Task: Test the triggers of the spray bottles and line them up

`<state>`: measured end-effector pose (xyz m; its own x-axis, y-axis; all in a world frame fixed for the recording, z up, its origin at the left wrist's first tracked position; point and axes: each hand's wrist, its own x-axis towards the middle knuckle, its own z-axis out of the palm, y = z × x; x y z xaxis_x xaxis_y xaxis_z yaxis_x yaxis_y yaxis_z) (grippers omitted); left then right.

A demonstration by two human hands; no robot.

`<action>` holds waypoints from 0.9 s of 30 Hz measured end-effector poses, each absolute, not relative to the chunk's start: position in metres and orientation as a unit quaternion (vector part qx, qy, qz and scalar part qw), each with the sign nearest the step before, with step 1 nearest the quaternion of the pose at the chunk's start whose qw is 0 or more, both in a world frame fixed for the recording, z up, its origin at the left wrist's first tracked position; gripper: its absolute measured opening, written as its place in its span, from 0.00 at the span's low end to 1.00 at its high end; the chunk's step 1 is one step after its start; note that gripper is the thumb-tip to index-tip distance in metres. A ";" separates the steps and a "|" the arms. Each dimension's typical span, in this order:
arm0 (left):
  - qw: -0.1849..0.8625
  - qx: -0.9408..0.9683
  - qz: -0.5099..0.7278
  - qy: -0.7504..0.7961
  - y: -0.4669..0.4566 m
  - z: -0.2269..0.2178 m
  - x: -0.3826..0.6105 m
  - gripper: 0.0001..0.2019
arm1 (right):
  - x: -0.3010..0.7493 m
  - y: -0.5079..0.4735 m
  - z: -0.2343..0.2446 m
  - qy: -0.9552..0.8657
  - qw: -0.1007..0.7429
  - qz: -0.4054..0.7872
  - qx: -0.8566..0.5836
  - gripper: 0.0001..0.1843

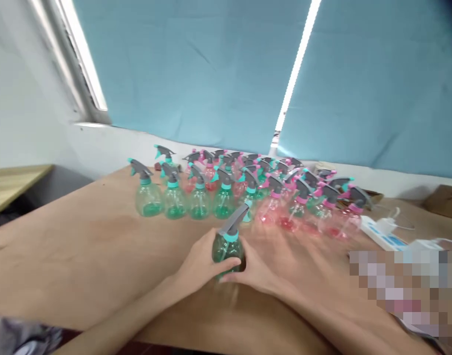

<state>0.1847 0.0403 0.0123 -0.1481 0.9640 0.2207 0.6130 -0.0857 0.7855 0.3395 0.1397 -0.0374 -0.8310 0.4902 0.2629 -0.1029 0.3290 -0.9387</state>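
Both my hands clasp a green spray bottle [227, 249] near the front of the table, its grey trigger head and turquoise collar pointing up. My left hand [205, 259] wraps its left side, with the thumb across the front. Around the right side curl the fingers of my right hand [253, 266], the thumb lower down on the bottle. Just beyond stands a row of similar bottles: green ones with turquoise collars, such as the far-left green bottle [149, 199], and pink ones, such as the pink bottle [270, 209]. More bottles crowd behind, partly hidden.
The wooden table [81, 246] runs back to a white wall under blue window coverings [211, 74]. At the right lie a white power strip [383, 234] with plugs and cables, and a pixelated area. A light wooden surface [18, 185] shows at far left.
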 end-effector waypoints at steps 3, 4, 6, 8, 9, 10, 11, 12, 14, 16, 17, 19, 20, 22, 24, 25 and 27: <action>0.255 0.639 0.393 0.610 0.065 0.015 0.200 0.28 | 0.356 0.150 -0.039 -0.768 0.283 0.548 -0.174 0.45; 0.269 0.648 0.388 0.598 0.070 0.018 0.203 0.29 | 0.361 0.154 -0.039 -0.776 0.277 0.535 -0.188 0.46; 0.287 0.663 0.387 0.573 0.079 0.028 0.208 0.32 | 0.367 0.160 -0.040 -0.799 0.268 0.501 -0.197 0.49; 0.288 0.669 0.408 0.550 0.088 0.038 0.215 0.31 | 0.368 0.164 -0.040 -0.823 0.269 0.471 -0.170 0.49; 0.289 0.670 0.423 0.537 0.092 0.043 0.218 0.30 | 0.367 0.166 -0.040 -0.831 0.274 0.460 -0.150 0.48; 0.298 0.668 0.434 0.526 0.097 0.047 0.220 0.28 | 0.365 0.167 -0.039 -0.836 0.281 0.453 -0.133 0.47; 0.312 0.664 0.443 0.516 0.103 0.049 0.222 0.25 | 0.363 0.167 -0.039 -0.837 0.289 0.449 -0.123 0.47; 0.323 0.660 0.451 0.507 0.107 0.050 0.223 0.21 | 0.360 0.168 -0.039 -0.836 0.299 0.444 -0.122 0.48; 0.340 0.659 0.455 0.493 0.116 0.050 0.222 0.15 | 0.356 0.168 -0.039 -0.833 0.320 0.431 -0.133 0.50; 0.345 0.667 0.449 0.484 0.122 0.049 0.219 0.13 | 0.353 0.168 -0.036 -0.834 0.323 0.425 -0.138 0.51; 0.346 0.671 0.446 0.480 0.124 0.049 0.216 0.14 | 0.353 0.168 -0.034 -0.836 0.318 0.425 -0.138 0.50; 0.348 0.672 0.449 0.475 0.125 0.049 0.212 0.16 | 0.353 0.170 -0.030 -0.846 0.299 0.420 -0.135 0.49; 0.349 0.668 0.454 0.475 0.125 0.050 0.210 0.17 | 0.355 0.173 -0.029 -0.855 0.288 0.410 -0.136 0.50; 0.356 0.651 0.461 0.487 0.124 0.051 0.207 0.18 | 0.362 0.181 -0.029 -0.880 0.254 0.377 -0.137 0.52; 0.361 0.630 0.460 0.511 0.123 0.052 0.205 0.19 | 0.374 0.192 -0.035 -0.899 0.206 0.351 -0.161 0.50; 0.362 0.621 0.457 0.524 0.122 0.052 0.204 0.20 | 0.381 0.198 -0.039 -0.903 0.188 0.342 -0.178 0.48; 0.360 0.613 0.445 0.544 0.121 0.053 0.203 0.21 | 0.393 0.207 -0.048 -0.912 0.163 0.319 -0.199 0.44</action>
<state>0.2027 0.1205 0.0534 0.0112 0.9879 0.1546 0.3471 -0.1488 0.9259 0.3930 0.2070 -0.0482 -0.8675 0.4670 0.1711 0.2587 0.7175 -0.6467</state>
